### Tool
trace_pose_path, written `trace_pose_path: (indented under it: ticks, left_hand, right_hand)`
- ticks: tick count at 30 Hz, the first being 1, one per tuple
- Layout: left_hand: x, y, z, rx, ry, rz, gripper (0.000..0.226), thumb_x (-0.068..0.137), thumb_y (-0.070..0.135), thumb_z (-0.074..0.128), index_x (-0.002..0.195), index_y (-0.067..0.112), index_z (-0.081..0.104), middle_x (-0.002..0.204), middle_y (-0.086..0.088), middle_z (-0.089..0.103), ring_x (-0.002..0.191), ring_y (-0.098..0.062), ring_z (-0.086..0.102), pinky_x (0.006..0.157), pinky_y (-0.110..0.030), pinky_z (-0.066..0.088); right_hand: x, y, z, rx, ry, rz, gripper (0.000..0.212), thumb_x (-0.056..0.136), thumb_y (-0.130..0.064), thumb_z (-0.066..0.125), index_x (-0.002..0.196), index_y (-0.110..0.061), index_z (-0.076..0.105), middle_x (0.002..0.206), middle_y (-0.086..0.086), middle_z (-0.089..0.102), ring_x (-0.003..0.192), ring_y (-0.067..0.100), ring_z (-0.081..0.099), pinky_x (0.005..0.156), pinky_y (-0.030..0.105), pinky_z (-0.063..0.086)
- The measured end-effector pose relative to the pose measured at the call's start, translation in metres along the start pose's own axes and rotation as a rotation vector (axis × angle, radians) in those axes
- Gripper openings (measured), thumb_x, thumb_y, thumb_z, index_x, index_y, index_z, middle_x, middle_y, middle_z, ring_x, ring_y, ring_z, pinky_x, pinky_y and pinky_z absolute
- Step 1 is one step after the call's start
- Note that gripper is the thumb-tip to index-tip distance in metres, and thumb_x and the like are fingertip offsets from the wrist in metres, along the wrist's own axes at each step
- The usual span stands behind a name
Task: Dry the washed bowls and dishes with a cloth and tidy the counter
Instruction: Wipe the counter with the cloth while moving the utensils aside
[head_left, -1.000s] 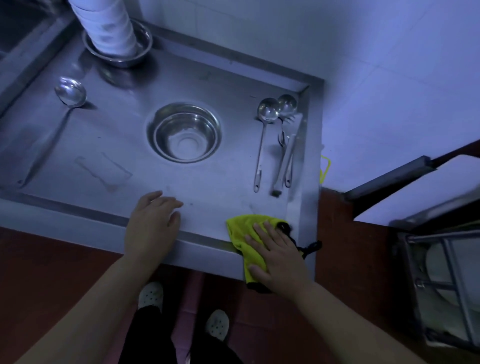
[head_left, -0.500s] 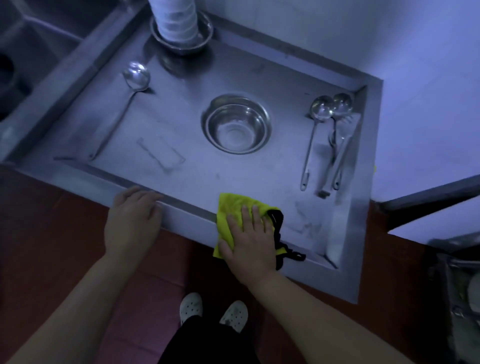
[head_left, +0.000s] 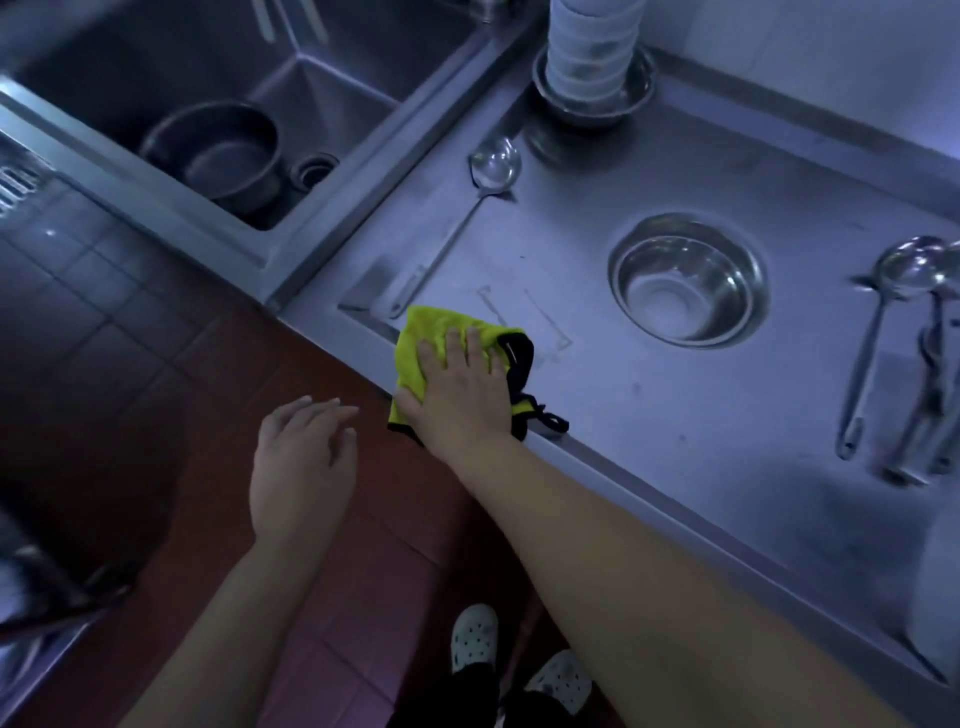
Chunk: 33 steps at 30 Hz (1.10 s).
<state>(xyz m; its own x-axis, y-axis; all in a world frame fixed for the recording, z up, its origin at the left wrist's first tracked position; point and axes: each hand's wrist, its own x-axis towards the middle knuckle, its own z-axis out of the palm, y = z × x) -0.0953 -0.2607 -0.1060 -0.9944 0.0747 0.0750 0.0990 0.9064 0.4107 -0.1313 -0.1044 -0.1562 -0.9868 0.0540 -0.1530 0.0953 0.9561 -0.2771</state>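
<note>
Slid leftward along the counter (head_left: 675, 415) front edge since half a second ago: yellow cloth (head_left: 431, 343), pressed flat under the right hand (head_left: 462, 395), fingers straight and spread. Lifted off the edge, left hand (head_left: 301, 467), now hovering over the floor, fingers relaxed and empty. Cloth's long axis running from the edge inward, near end draped over it.

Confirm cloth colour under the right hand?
Yellow-green cloth with black trim, clearest in head view.
</note>
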Motion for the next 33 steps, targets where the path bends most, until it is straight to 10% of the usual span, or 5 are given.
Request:
trace_pose_path:
  ticks: [9,21,33]
  left_hand:
    - [-0.001,0.051,0.021,-0.032,-0.1,0.139,0.022,0.084,0.004,0.06,0.104,0.006,0.07,0.107,-0.012,0.069,0.1,-0.036,0.055,0.089,-0.039,0.043]
    - [-0.034,0.243,0.091,-0.194,-0.351,0.576,0.029,0.077,0.004,0.055,0.1,0.001,0.072,0.104,-0.017,0.07,0.097,-0.04,0.06,0.087,-0.046,0.048]
    - [-0.056,0.43,0.203,-0.107,-0.457,0.684,0.047,0.08,0.029,0.065,0.124,0.013,0.058,0.126,-0.009,0.059,0.117,-0.031,0.049,0.096,-0.039,0.037]
  right_hand:
    - [-0.087,0.085,-0.017,0.04,-0.01,-0.026,0.064,0.09,-0.053,0.043,0.146,-0.023,0.033,0.157,0.006,0.024,0.146,0.024,0.013,0.116,0.042,0.014]
    - [-0.303,0.255,-0.067,-0.027,-0.012,0.474,0.057,0.087,-0.054,0.036,0.131,-0.026,0.057,0.145,0.001,0.046,0.138,0.025,0.037,0.111,0.04,0.029]
    - [-0.287,0.391,-0.094,0.008,0.24,0.401,0.049,0.063,-0.046,0.059,0.108,-0.03,0.07,0.137,0.002,0.055,0.134,0.026,0.042,0.109,0.046,0.027]
